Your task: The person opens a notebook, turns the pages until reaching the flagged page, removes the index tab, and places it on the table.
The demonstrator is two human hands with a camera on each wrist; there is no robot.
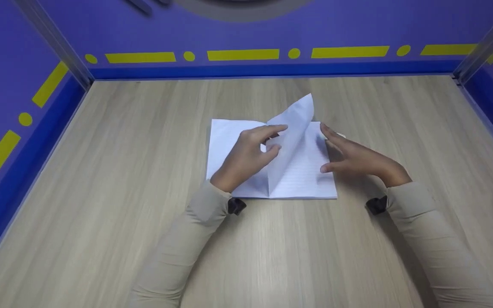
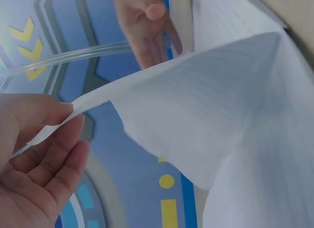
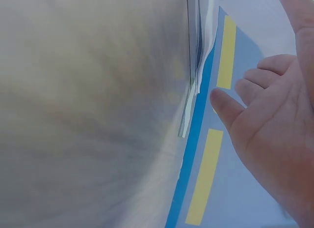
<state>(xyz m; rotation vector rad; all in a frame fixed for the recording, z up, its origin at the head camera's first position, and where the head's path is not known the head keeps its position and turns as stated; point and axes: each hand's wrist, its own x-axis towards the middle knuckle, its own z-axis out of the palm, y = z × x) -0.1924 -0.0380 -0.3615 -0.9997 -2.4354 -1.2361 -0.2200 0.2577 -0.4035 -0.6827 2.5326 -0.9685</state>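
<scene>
An open notebook (image 1: pixel 304 182) with ruled white pages lies on the wooden table. One leaf (image 1: pixel 296 117) stands up from the fold, its top corner leaning to the right. The left hand (image 1: pixel 243 157) is over the left page; its thumb and fingers pinch the lifted leaf by its edge, clearly in the left wrist view. At the notebook's right edge is the right hand (image 1: pixel 360 159), fingers extended and thumb apart, holding nothing. The right wrist view shows that hand (image 3: pixel 274 125) beside the page edges (image 3: pixel 203 46), seen side-on.
A small pale tab (image 1: pixel 341 135) sticks out near the right hand, past the notebook's edge. Purple and blue panels with yellow marks (image 1: pixel 243 54) wall the table (image 1: pixel 122 171) at the back and both sides. Dark wrist cameras (image 1: pixel 236 206) sit at both cuffs.
</scene>
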